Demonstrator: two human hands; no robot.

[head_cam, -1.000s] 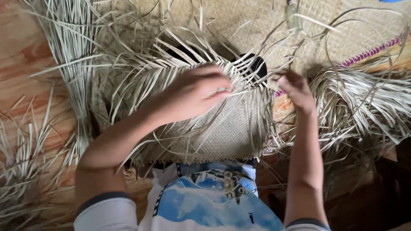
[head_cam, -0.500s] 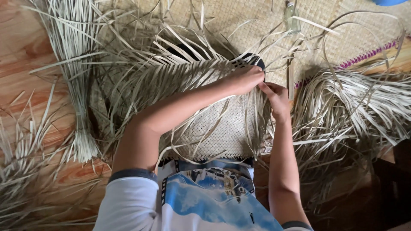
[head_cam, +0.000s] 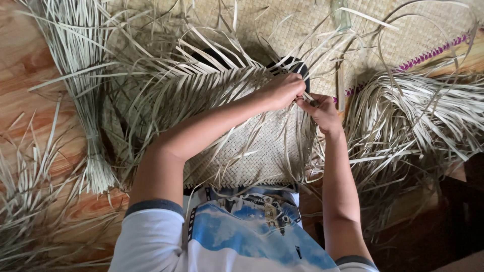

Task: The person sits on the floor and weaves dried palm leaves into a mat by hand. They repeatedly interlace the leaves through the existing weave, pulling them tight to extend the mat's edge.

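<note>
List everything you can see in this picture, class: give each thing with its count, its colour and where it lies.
Half-woven mat: one, pale straw, centre, under the hands.
Loose strips: many, pale straw, fanning from the mat's far edge.
Tied strip bundle: one, pale green-straw, left on the floor.
Strip heap: one, straw, right.
Finished mat: one, tan with a purple edge, top.
Dark object: one, black, behind the hands, mostly hidden.
Wooden floor: reddish brown.
Left hand: at the mat's far right corner, pinching strips.
Right hand: beside it, pinching a strip.
</note>
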